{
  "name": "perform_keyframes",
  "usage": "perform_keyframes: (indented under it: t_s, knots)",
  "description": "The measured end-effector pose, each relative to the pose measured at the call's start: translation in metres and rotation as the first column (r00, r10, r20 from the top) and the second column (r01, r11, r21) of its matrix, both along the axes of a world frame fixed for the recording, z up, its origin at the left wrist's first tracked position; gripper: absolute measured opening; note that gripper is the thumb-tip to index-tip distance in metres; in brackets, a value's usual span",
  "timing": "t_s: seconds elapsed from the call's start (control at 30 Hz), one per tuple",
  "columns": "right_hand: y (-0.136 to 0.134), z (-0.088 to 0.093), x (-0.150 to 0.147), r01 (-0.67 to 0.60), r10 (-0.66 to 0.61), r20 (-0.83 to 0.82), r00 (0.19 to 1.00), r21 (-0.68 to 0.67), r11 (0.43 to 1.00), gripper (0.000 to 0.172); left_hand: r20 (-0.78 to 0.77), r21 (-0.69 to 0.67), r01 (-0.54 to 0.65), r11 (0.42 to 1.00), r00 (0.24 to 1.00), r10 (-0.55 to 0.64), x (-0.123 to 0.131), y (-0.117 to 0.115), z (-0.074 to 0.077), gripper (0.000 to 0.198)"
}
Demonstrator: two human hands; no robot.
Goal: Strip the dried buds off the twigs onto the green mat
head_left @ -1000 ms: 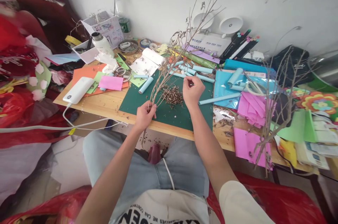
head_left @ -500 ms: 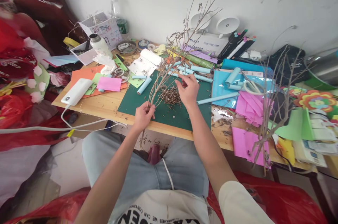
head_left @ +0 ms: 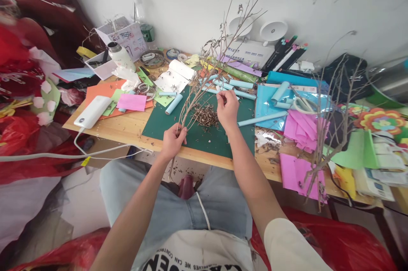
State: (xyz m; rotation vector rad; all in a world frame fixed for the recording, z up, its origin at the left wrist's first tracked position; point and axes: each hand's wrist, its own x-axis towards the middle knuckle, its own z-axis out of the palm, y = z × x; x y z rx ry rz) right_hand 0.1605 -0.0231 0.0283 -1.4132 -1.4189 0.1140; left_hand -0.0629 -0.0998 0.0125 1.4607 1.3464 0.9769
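Observation:
My left hand (head_left: 173, 140) is wrapped round the lower stems of a dry branch (head_left: 193, 98). The branch leans up and to the right, its thin twigs and withered leaves rising in front of the wall. To the right of the stems my right hand (head_left: 228, 108) is raised with its fingers curled together in a pinch. Whatever lies between those fingertips, if anything, is too small to make out. Between the hands a heap of dry brown leaf bits (head_left: 205, 115) sits on a green cutting mat (head_left: 159, 124).
Light-blue paper tubes (head_left: 241, 84) lie behind the heap. To the right are scissors (head_left: 304, 105), pink paper (head_left: 301, 130) and another bunch of dry twigs (head_left: 323, 160) past the table edge. A white power bank (head_left: 92, 111) with a cable and a bottle (head_left: 121, 55) stand left.
My right hand has drawn slightly right, away from the stems, and its fingers have curled tighter. The left hand and branch have hardly moved.

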Motion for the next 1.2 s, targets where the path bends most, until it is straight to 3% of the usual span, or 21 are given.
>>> perform_keyframes:
  t_s: [0.2,0.5,0.63,0.73,0.87,0.97,1.07,1.2]
  knots:
    - [-0.004,0.002,-0.003,-0.112,0.112,-0.041,0.993,-0.001,0.994,0.017,-0.001,-0.005,0.003,1.0,1.0,-0.003,0.0,0.0,-0.001,0.029]
    - [-0.005,0.005,0.0,-0.01,0.009,-0.053,0.999,-0.001,1.0,0.021,0.019,0.018,-0.021,1.0,1.0,0.021,0.0,0.001,-0.003,0.029]
    - [-0.005,0.001,0.003,-0.119,0.12,0.002,0.993,-0.106,0.987,0.023,-0.002,0.007,-0.052,0.999,0.999,0.052,0.003,-0.001,-0.003,0.028]
    - [-0.006,-0.001,0.001,-0.182,0.209,0.106,0.972,-0.224,0.958,0.03,-0.083,0.071,-0.076,0.995,0.993,0.082,0.003,-0.001,0.006,0.025]
    - [-0.008,0.0,-0.001,-0.124,0.176,0.195,0.965,-0.255,0.959,0.035,-0.305,0.256,-0.084,0.963,0.938,0.163,-0.003,0.003,0.028,0.042]
    - [-0.011,0.004,-0.005,-0.12,0.141,0.101,0.985,-0.189,0.975,0.028,-0.48,0.317,-0.087,0.944,0.844,0.239,-0.008,0.007,0.039,0.053]
    - [-0.015,0.008,-0.013,-0.201,0.188,-0.091,0.978,-0.168,0.965,0.028,-0.606,0.285,-0.047,0.957,0.765,0.218,-0.007,0.009,0.036,0.064]
    - [-0.022,0.014,-0.031,-0.442,0.333,-0.423,0.843,-0.191,0.877,0.034,-0.687,0.273,0.035,0.961,0.707,0.169,-0.001,0.007,0.023,0.063]
